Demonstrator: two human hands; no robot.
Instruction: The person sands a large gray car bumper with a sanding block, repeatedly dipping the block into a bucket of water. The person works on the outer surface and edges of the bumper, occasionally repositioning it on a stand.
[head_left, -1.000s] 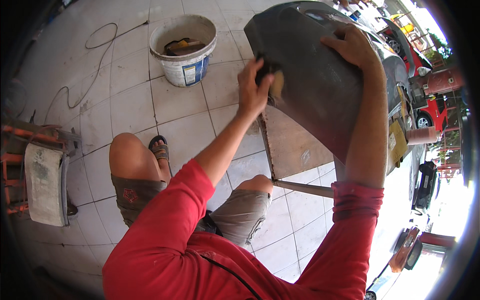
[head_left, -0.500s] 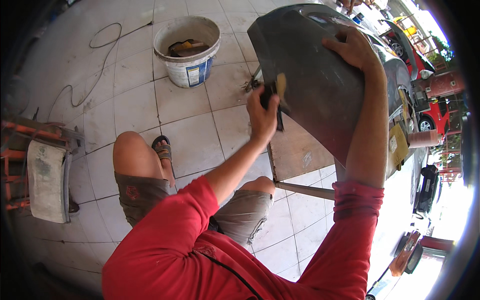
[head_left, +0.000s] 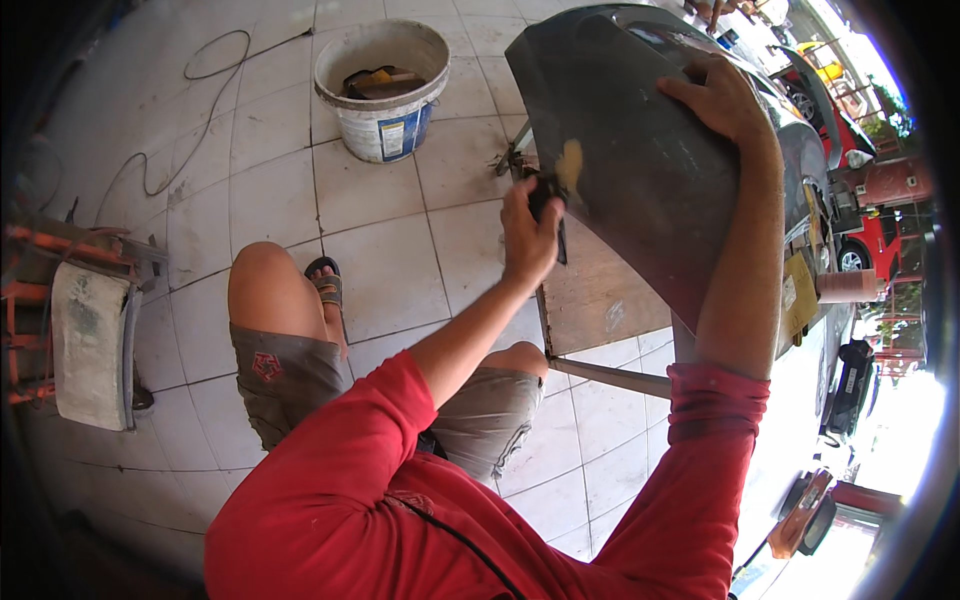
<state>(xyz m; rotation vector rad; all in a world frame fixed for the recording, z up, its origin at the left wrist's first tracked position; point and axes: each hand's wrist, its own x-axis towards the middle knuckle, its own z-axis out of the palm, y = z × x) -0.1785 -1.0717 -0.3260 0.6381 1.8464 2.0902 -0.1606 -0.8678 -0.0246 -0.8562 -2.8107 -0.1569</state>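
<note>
A dark grey car body panel (head_left: 630, 170), with a tan filler patch (head_left: 571, 165) near its left edge, is tilted up in front of me. My left hand (head_left: 532, 238) is closed around a black block-like pad (head_left: 545, 192), held against the panel's left edge just below the patch. The face of the pad toward the panel is hidden. My right hand (head_left: 722, 102) lies on the panel's upper right surface, thumb spread and fingers reaching toward the far edge; it holds nothing that shows.
A white bucket (head_left: 384, 128) with dark and tan items inside stands beyond my left hand. A brown board (head_left: 600, 300) and metal stand bar (head_left: 610, 378) sit under the panel. An orange rack (head_left: 30, 330) is far left; a hose (head_left: 205, 130) lies on the tiles.
My left hand and the black pad have shifted slightly along the panel's edge. My right hand stays on the panel. The whole view has moved a little.
</note>
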